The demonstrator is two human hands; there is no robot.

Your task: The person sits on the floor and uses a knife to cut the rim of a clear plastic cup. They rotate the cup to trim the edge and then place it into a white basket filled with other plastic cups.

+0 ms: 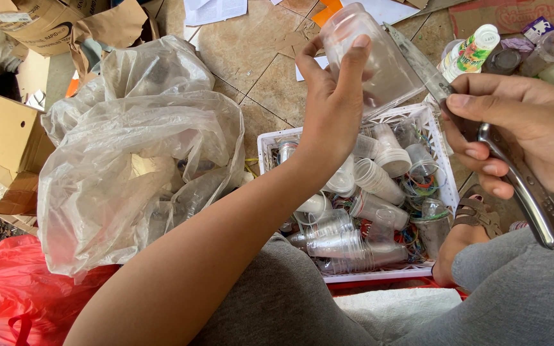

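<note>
Left hand [333, 96] raised above a white slotted basket [265, 148], fingers [356, 57] wrapped round a clear plastic jar [370, 54] and pinching it between thumb and forefingers, jar tilted with its mouth toward the upper left. Right hand [527, 131] just to the right, fingers curled tight round the metal handle of a knife [482, 134], thumb laid along the top, blade angled up and left with its tip near or touching the jar's right side; contact hard to tell. Below both hands, basket filled with clear plastic cups [347, 243], small jars and lids, some stacked, mixed with coloured rubber bands. Left of the basket, a large crumpled clear plastic bag [129, 160] on the tiled floor [251, 57], more clear containers dimly visible inside. Red plastic bag [14, 288] at lower left, cardboard boxes [1, 134] along the left edge and top. At upper right, a cluster of small bottles and tubs [514, 51]. Grey trouser legs across the bottom, a sandalled foot [476, 214] beside the basket's right edge.
</note>
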